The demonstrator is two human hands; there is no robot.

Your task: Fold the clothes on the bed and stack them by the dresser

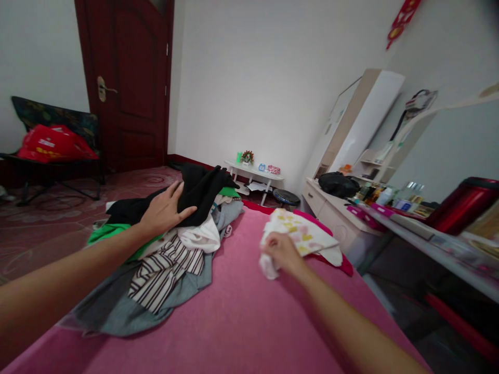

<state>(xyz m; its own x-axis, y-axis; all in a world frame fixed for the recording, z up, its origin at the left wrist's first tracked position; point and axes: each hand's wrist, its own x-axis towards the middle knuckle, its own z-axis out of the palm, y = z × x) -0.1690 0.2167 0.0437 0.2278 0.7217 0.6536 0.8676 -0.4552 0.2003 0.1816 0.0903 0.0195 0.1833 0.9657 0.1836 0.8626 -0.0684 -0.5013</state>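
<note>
My left hand (166, 210) rests on a black garment (205, 189) at the top of a clothes pile, its thumb spread from its fingers. Below it in the pile are a white cloth (200, 236), a striped garment (167, 270), a grey garment (128, 306) and a green one (113, 232). On the right, my right hand (283, 252) has its fingers closed on a small white cloth (268, 266), slightly blurred. Just beyond that hand lies a white garment with yellow and pink patches (300, 228), on top of something red (346, 266).
A pink bedspread (241, 311) lies under the clothes. At the right stand a desk (436, 244) crowded with items and a white cabinet (335, 208) with a black bag (338, 184). A low white table (253, 170) and a round stool (286, 197) stand beyond the bed.
</note>
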